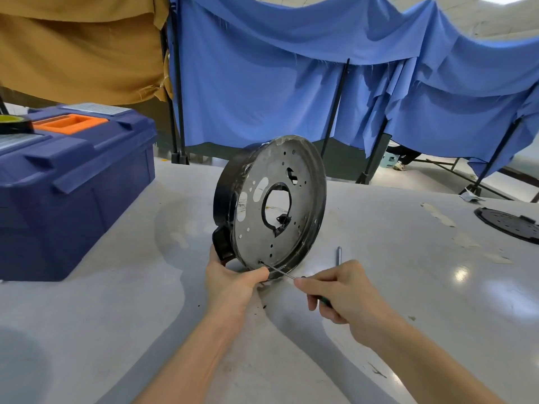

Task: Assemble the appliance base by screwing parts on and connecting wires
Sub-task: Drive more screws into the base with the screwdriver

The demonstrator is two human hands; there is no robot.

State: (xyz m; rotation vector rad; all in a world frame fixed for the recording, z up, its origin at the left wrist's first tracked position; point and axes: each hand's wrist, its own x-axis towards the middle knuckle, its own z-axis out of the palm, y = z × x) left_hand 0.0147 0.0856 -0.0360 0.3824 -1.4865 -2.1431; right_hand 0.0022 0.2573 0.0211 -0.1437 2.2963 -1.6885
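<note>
The round appliance base [306,182] stands on its edge on the table, its grey metal plate with many holes and a large centre opening facing me; wires show through the opening. My left hand [233,282] grips the base's lower rim next to a black plastic tab [221,242]. My right hand [339,293] holds a thin screwdriver [277,270] with a green handle. The screwdriver's tip sits in a hole near the bottom of the plate.
A blue toolbox [67,182] with an orange handle stands at the left. A short metal rod [338,255] lies behind my right hand. A black round part [510,225] lies at the far right of the grey table [408,258]. Blue and tan curtains hang behind.
</note>
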